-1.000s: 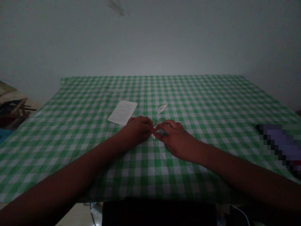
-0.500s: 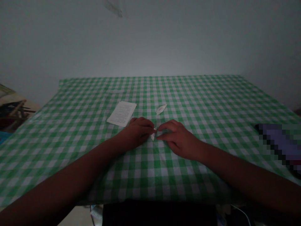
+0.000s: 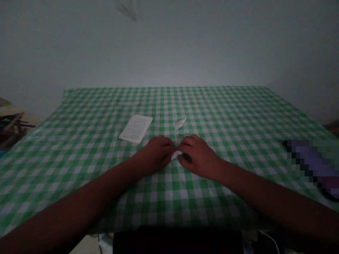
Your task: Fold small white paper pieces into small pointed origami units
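Observation:
A small folded white paper (image 3: 176, 155) lies on the gingham tablecloth (image 3: 225, 113) between my hands. My left hand (image 3: 156, 155) holds its left end with the fingertips, and my right hand (image 3: 197, 157) covers its right end. A small dark item (image 3: 186, 157) shows under my right fingers, too shaded to name. Beyond my hands lies a narrow folded paper scrap (image 3: 180, 124), untouched. A printed sheet of paper (image 3: 136, 128) lies further left, just beyond my left hand.
The green-and-white tablecloth covers a table standing against a pale wall (image 3: 169, 46). A pixelated purple object (image 3: 309, 158) lies at the right. Cluttered items (image 3: 12, 121) stand beyond the left edge. A white cable (image 3: 267, 240) runs below the near edge.
My right hand has come down and closed over the small paper's right end. The paper now lies flatter between my hands, and my left hand has shifted slightly toward it.

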`<state>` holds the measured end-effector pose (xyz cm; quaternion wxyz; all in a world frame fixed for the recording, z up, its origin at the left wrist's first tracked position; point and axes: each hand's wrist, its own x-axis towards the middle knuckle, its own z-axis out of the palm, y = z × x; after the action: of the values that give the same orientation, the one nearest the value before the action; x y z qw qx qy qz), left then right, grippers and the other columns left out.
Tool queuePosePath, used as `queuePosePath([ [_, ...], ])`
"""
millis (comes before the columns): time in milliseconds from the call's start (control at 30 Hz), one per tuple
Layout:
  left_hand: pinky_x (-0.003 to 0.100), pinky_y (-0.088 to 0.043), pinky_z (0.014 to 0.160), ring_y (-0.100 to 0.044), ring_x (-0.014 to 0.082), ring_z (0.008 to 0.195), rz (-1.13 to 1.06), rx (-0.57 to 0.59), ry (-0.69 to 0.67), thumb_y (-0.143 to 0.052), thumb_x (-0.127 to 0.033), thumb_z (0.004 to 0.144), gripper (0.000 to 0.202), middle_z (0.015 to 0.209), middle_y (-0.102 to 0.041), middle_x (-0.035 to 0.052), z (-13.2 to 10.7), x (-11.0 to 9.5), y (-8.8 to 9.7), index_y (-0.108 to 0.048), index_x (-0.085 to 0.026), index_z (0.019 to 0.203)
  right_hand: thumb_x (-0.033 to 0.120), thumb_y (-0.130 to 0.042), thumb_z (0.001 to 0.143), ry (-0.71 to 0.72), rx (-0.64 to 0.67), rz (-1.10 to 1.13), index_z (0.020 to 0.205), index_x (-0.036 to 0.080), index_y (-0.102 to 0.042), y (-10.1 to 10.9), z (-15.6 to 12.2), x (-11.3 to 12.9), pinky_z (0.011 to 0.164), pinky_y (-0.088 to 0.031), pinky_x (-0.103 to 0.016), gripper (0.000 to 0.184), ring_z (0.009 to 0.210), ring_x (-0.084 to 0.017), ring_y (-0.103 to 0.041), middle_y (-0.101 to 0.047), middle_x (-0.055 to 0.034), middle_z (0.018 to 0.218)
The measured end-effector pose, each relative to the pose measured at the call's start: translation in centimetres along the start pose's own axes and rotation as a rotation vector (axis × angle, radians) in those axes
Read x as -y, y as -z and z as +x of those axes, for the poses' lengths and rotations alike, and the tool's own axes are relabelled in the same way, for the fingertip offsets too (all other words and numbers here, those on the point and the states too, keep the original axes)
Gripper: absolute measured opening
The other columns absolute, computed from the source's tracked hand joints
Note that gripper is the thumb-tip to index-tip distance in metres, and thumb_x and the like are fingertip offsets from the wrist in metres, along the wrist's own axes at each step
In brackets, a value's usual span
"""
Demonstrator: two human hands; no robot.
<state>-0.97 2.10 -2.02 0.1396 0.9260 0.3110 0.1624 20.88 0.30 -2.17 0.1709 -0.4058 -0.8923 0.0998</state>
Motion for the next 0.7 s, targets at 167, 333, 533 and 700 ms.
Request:
queuePosePath([
  [167, 0.041, -0.045, 0.093, -0.055, 0.0232, 0.103, -0.045, 0.006, 0.021, -0.067, -0.032, 0.086, 0.024, 0.109, -0.061, 0.0076, -0.2, -0.4, 0.0, -0.063, -0.018, 0.105, 0.03, -0.056, 0.094, 0.073, 0.025, -0.042, 0.103, 0.018, -0.069, 0.2, 0.2, -0.4, 0.084, -0.037, -0.039, 0.02, 0.097, -0.023, -0.048, -0.064, -0.007, 0.099],
  [333, 0.037, -0.049, 0.091, -0.058, 0.0204, 0.1, -0.091, 0.027, 0.039, -0.06, -0.022, 0.089, 0.014, 0.105, -0.062, 0.0071, 0.0, -0.3, 0.3, -0.064, -0.018, 0.102, 0.03, -0.053, 0.097, 0.126, -0.013, -0.085, 0.098, 0.019, -0.07, 0.1, 0.3, -0.5, 0.082, -0.034, -0.038, 0.021, 0.095, -0.023, -0.049, -0.066, -0.0057, 0.097],
  [533, 0.035, -0.053, 0.086, -0.063, 0.0183, 0.094, -0.082, -0.017, 0.049, -0.052, -0.023, 0.096, 0.016, 0.1, -0.068, 0.006, -0.2, -0.6, 0.6, -0.065, -0.017, 0.102, 0.026, -0.051, 0.095, 0.127, -0.107, -0.028, 0.095, 0.016, -0.068, 0.3, 0.2, -0.3, 0.082, -0.037, -0.038, 0.02, 0.092, -0.022, -0.052, -0.067, -0.006, 0.094],
  [700, 0.034, -0.054, 0.082, -0.065, 0.0181, 0.09, -0.068, -0.125, 0.028, -0.052, -0.024, 0.095, 0.015, 0.095, -0.07, 0.006, -0.3, -1.7, 0.7, -0.066, -0.018, 0.095, 0.022, -0.054, 0.086, 0.128, -0.231, 0.039, 0.091, 0.017, -0.065, 0.4, 0.0, 0.2, 0.082, -0.039, -0.039, 0.013, 0.091, -0.022, -0.054, -0.065, -0.0069, 0.093],
])
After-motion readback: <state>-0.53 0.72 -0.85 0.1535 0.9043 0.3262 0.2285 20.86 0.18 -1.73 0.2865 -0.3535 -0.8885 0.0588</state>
